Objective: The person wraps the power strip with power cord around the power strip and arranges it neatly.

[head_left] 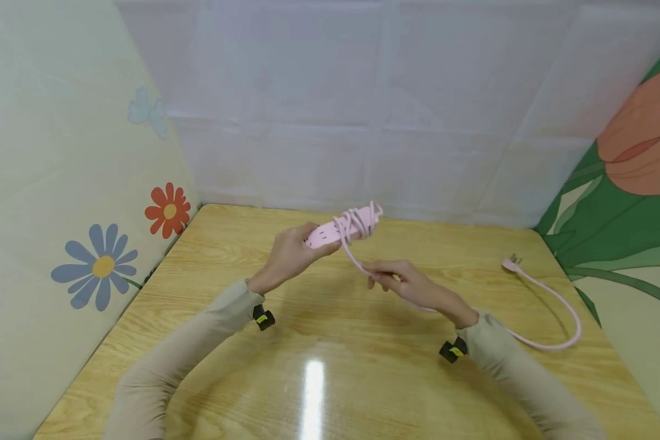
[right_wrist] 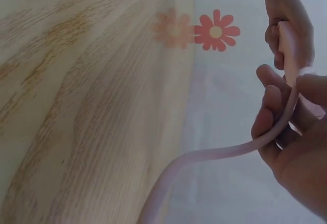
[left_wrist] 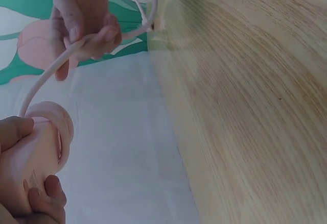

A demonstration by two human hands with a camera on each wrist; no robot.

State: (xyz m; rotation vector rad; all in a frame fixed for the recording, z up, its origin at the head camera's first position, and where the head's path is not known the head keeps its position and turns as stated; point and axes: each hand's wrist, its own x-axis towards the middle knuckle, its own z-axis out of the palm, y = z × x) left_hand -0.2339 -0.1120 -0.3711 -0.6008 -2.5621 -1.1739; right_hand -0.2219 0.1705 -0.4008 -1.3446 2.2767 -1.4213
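Observation:
A pink power strip (head_left: 326, 234) is held above the table by my left hand (head_left: 289, 256), which grips its near end with thumb and fingers around the sides. Several turns of pink cord (head_left: 354, 223) wrap the strip's far half. From these turns the cord runs down to my right hand (head_left: 409, 285), where thumb and fingers pinch it. In the right wrist view the cord (right_wrist: 219, 153) passes through the curled fingers and hangs below. Its free length trails under the right forearm to a plug (head_left: 511, 264), prongs up, at the table's right side.
Under both arms lies a wood-grain table (head_left: 363, 366) with a bright light reflection near the front. A white sheet (head_left: 330, 110) hangs along the back. Flower-printed panels (head_left: 103, 266) stand at the left and right edges. Small black devices (head_left: 263, 318) are strapped at both wrists.

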